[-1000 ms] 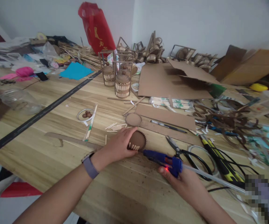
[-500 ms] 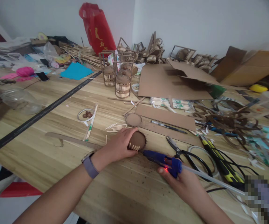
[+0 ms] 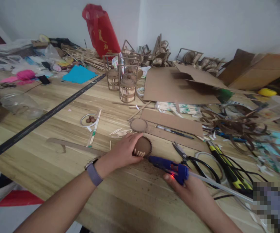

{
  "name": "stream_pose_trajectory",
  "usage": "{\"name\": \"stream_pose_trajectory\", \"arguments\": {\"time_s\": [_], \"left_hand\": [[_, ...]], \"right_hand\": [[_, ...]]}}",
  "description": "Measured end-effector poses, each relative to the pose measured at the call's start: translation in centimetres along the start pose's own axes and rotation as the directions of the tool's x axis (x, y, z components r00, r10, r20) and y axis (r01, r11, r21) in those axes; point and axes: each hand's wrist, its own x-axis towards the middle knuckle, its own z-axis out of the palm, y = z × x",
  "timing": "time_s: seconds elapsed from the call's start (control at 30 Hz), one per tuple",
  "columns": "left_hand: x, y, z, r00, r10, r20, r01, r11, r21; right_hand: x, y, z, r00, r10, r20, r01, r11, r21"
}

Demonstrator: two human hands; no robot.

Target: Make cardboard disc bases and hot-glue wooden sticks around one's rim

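My left hand (image 3: 124, 149) is closed around the near left side of a round brown cardboard tray (image 3: 145, 144), thumb in front and fingers behind. Several short wooden sticks (image 3: 139, 152) stand along the tray's near rim. A blue hot glue gun (image 3: 168, 166) is gripped in my right hand (image 3: 189, 186), its red light on and a long glue stick running out of the back. Its nozzle points left, right by the tray's near edge; whether it touches is too small to tell. Behind the tray lies another cardboard disc (image 3: 139, 125). Loose sticks (image 3: 121, 133) are scattered beside my left fingers.
Scissors (image 3: 185, 156), a tape roll and a yellow-black tool (image 3: 227, 166) lie to the right of the glue gun. Cardboard strips (image 3: 171, 121) with a pen (image 3: 175, 132) are behind. Finished stick-sided baskets (image 3: 127, 89) stand farther back. A ring holds brown balls (image 3: 91, 119).
Almost nothing differs. Both hands, the tray and the glue gun keep the same places, with only a very slight shift of the view.
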Motion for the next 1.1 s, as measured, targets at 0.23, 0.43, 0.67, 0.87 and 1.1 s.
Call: {"name": "stream_pose_trajectory", "arguments": {"time_s": [0.23,0.43,0.67,0.87,1.1], "left_hand": [[0.0,-0.2,0.1,1.0,0.004,-0.003,-0.004,1.0,0.0],[0.0,-0.2,0.2,1.0,0.005,-0.006,-0.005,1.0,-0.007],[0.0,-0.1,0.1,1.0,0.003,-0.006,-0.003,1.0,0.0],[0.0,-0.1,0.0,1.0,0.007,0.007,-0.006,1.0,-0.024],[-0.1,-1.0,-1.5,0.996,-0.009,0.087,0.014,0.998,-0.059]], "right_hand": [[-0.1,0.5,0.3,1.0,-0.005,-0.017,0.005,1.0,0.009],[-0.1,0.5,0.2,1.0,-0.008,-0.007,0.008,1.0,0.0],[-0.1,0.2,0.3,0.999,-0.016,-0.029,0.015,1.0,-0.004],[0.5,0.2,0.1,0.985,0.141,-0.096,-0.132,0.987,0.094],[2.1,-0.2,-1.6,0.941,0.306,0.144,-0.338,0.828,0.448]]}}
